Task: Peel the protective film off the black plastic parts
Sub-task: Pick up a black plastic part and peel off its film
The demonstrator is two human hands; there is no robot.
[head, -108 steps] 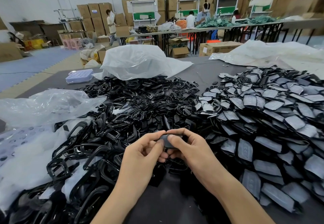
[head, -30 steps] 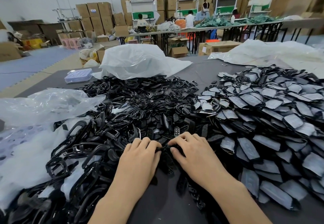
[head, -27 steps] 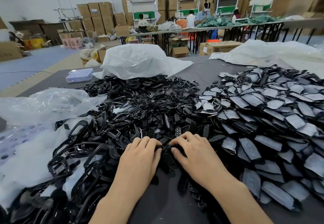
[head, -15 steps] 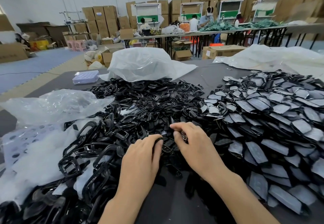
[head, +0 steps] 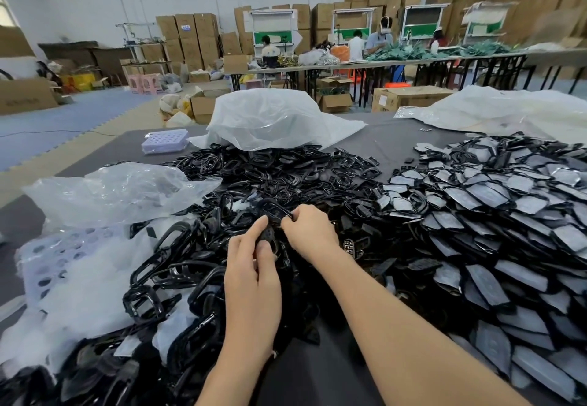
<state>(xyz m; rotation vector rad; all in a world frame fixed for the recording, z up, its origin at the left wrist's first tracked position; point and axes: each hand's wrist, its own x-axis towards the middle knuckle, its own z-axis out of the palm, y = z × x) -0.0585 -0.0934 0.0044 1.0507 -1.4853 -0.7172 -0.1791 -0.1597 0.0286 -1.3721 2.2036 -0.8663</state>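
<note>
In the head view, the crumpled clear bag (head: 117, 189) at 9 o'clock shows only a few dim dark shapes through its folds, and the white bag (head: 273, 119) at 12 o'clock hides its contents from us. A lavender tray (head: 165, 141) with rows of round pockets sits at 11 o'clock beside that bag. A second perforated tray (head: 47, 262) lies at 8 o'clock, half under white sheeting. The dark grey table (head: 390, 138) carries a heap of glossy black frames (head: 286, 176) from 7 to 12 o'clock and a heap of film-covered pieces (head: 492, 215) from 1 to 5 o'clock. At the centre our left hand (head: 251, 275) pinches a small black part (head: 270, 234) between thumb and forefinger, just above the frames. Our right hand (head: 309, 230), fingers curled, pinches that part's upper edge; we cannot tell whether it grips film or plastic. Behind, stacked cardboard boxes (head: 190, 33) line the far wall, people work at long tables (head: 381, 65), and a blue floor mat (head: 63, 119) lies at 10 o'clock. The part is mostly covered by our fingers, and both heaps are cut off by the frame's edges.
</note>
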